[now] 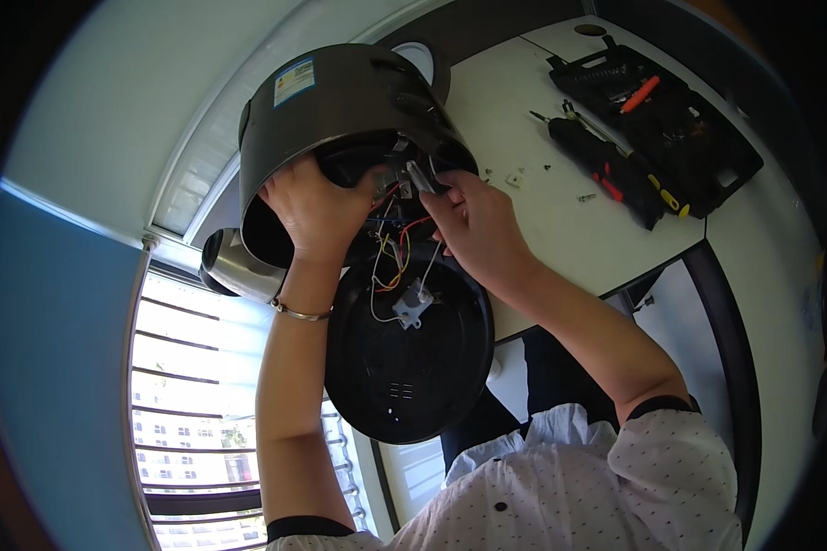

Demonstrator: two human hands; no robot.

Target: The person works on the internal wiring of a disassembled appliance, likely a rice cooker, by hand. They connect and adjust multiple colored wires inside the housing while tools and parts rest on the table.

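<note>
A dark grey cylindrical appliance housing (326, 96) lies on its side with its open end toward me. My left hand (314, 207) is closed on it, fingers inside the opening and thumb near a metal bracket among the wires. My right hand (473, 220) pinches a small silvery metal piece (419, 176) at the right of the opening. Red, blue, yellow and white wires (395, 257) run from the housing to a round black base cover (409, 376) hanging below, which bears a light grey component (413, 303).
An open black tool case (730, 161) with screwdrivers and a black tool (616, 184) lies on the white worktop (505, 92) at the right, near loose screws (586, 197). A stainless steel kettle (234, 264) stands left of the housing, by a barred window (184, 404).
</note>
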